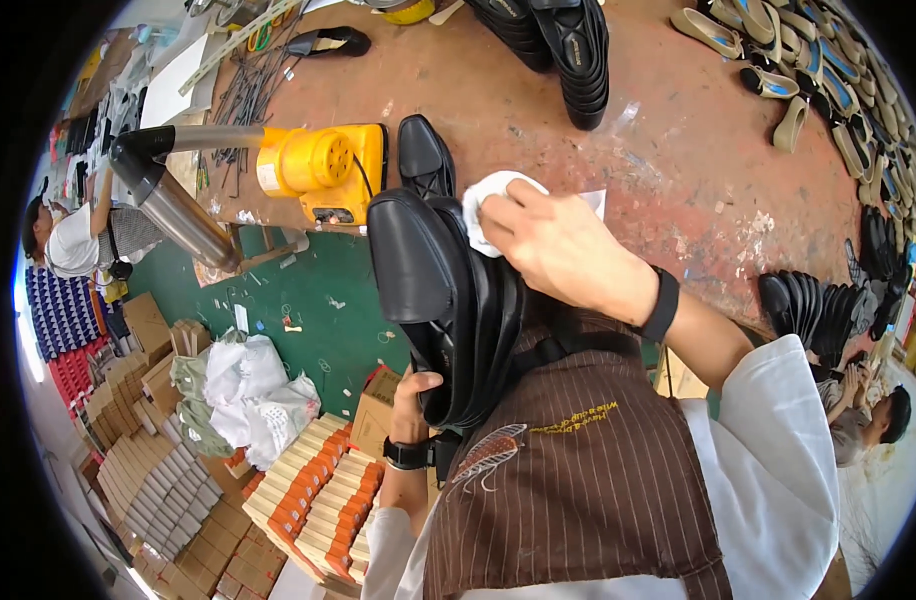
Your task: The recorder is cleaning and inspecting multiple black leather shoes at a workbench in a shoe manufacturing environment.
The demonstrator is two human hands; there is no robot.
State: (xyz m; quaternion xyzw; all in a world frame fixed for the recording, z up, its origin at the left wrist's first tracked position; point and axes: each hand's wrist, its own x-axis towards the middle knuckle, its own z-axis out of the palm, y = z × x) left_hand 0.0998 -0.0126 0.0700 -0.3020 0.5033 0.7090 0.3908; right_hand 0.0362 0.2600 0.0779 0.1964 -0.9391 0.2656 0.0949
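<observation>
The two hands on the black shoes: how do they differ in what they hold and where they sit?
The left hand grips the stack of black shoes from below, at its near end; the right hand presses a white cloth on top. The left wrist bears a black watch, the right a plain black band. Both are bare.

Flat orange-and-cream cardboard shoe boxes (pixel 313 490) lie stacked in rows at lower centre. Grey-and-tan boxes (pixel 158 480) stand left of them; plain brown cartons (pixel 148 325) beyond.

Two hands (pixel 568 245), one white cloth (pixel 488 200), one yellow blower (pixel 323 165)
</observation>
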